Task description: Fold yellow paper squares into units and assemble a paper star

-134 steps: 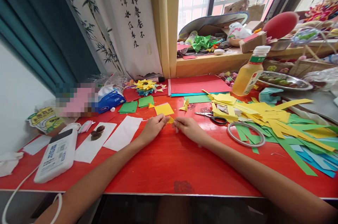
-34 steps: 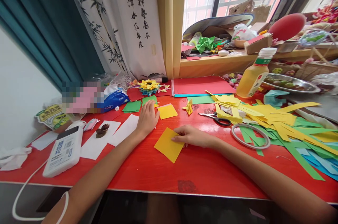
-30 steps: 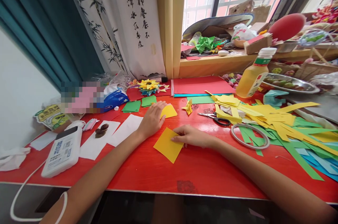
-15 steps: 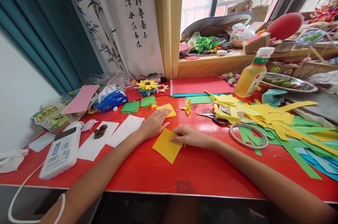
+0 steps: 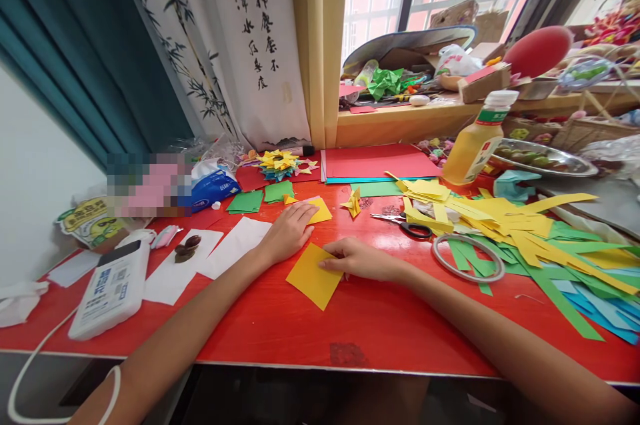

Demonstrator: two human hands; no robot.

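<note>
Square yellow paper sheet (image 5: pixel 314 278) pinched at one corner
Right hand (image 5: pixel 363 258) has it between thumb and fingers, back from the front edge of the glossy red counter (image 5: pixel 250 331); left hand (image 5: pixel 290 233) lies open, fingers stretched over another yellow paper square (image 5: pixel 323 211).

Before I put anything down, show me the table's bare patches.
Widest: the red table, from the yellow square to the near edge. A smaller gap lies between the folded yellow piece, scissors and right hand. Crowded: paper strips and a grey ring on the right; a white case and white sheets on the left.
</note>
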